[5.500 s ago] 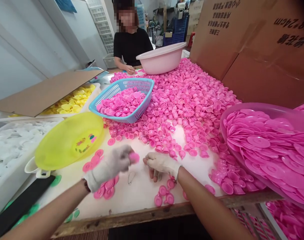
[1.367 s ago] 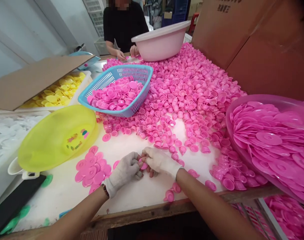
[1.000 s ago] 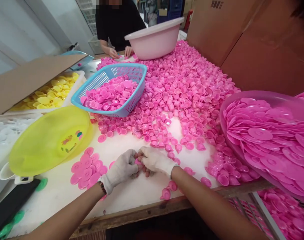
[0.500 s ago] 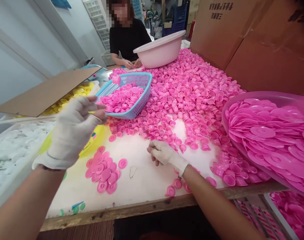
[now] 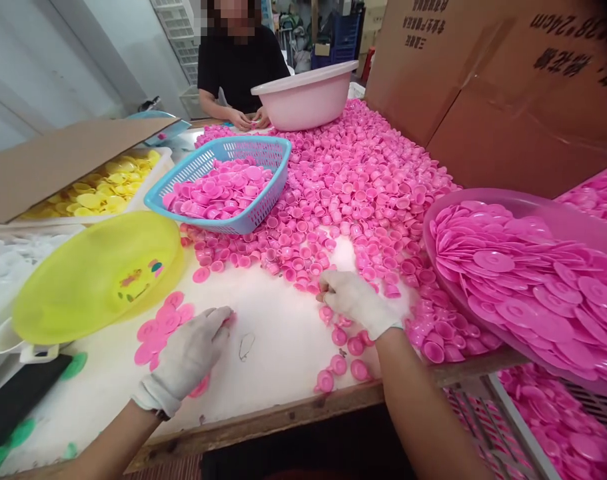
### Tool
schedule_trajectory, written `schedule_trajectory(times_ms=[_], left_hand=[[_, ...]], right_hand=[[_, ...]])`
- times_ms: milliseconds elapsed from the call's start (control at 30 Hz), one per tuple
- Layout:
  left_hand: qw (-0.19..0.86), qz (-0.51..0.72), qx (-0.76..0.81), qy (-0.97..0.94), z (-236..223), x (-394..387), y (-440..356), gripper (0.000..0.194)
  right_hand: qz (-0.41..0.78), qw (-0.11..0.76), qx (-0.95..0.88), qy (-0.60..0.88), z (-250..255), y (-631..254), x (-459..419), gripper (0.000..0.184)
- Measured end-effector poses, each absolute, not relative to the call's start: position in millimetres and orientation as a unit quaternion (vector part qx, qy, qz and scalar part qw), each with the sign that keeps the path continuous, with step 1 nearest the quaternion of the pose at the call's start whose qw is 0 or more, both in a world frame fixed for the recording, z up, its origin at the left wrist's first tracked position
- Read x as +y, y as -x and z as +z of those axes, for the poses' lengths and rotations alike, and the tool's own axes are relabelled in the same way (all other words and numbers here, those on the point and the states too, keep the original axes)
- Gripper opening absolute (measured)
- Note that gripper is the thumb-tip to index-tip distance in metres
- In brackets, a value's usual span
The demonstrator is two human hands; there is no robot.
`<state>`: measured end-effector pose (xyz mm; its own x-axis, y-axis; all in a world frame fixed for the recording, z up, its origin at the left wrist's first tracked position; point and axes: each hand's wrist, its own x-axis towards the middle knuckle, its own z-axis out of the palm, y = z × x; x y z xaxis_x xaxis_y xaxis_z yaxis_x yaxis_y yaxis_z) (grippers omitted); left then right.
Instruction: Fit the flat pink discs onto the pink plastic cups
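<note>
My left hand (image 5: 193,353), in a white fingerless-tipped glove, is low over the table at the small heap of flat pink discs (image 5: 158,327). Its fingers are together, and the pink edge of one disc shows at the fingertips. My right hand (image 5: 356,300), gloved alike, is at the near edge of the big pile of small pink toy cups (image 5: 363,193). Its fingers are curled, and what they may hold is hidden. Below that hand lie several pink teapot-like pieces (image 5: 338,363). A blue basket (image 5: 266,213) beyond my left hand contains pink pieces.
A yellow basin (image 5: 93,280) stands at left, by a tray of yellow pieces (image 5: 103,190) under cardboard (image 5: 58,160). A pink basin of saucers (image 5: 436,233) is at right. Behind are a pale pink tub (image 5: 308,100), a large carton (image 5: 523,113) and a person (image 5: 243,73) handling small pieces.
My left hand has come down from near the blue basket to the discs. The pink piece in the air over that basket is gone from there. My right hand has shifted right, against the cups.
</note>
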<state>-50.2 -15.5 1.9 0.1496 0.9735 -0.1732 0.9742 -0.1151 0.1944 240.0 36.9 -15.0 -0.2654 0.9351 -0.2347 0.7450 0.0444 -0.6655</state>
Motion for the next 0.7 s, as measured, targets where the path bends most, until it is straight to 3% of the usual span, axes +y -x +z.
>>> schedule_trajectory(times_ms=[133, 233, 300, 400, 700], left_hand=[[0.365, 0.174, 0.656, -0.637, 15, -16, 25, 0.023], [0.529, 0.268, 0.614, -0.522, 22, -16, -4, 0.026], [0.592, 0.300, 0.580, -0.471, 22, -13, -23, 0.026], [0.644, 0.308, 0.555, -0.428, 13, -8, -49, 0.022], [0.666, 0.237, 0.576, -0.411, -17, -6, -85, 0.016]], right_hand=[[0.380, 0.215, -0.723, 0.535, -11, -216, 31, 0.006], [0.477, 0.285, -0.687, 0.469, -9, -204, 27, 0.007], [0.541, 0.284, -0.662, 0.434, -9, -203, 25, 0.009], [0.555, 0.264, -0.656, 0.439, -8, -216, 24, 0.008], [0.424, 0.150, -0.722, 0.525, -16, -251, 21, 0.008]])
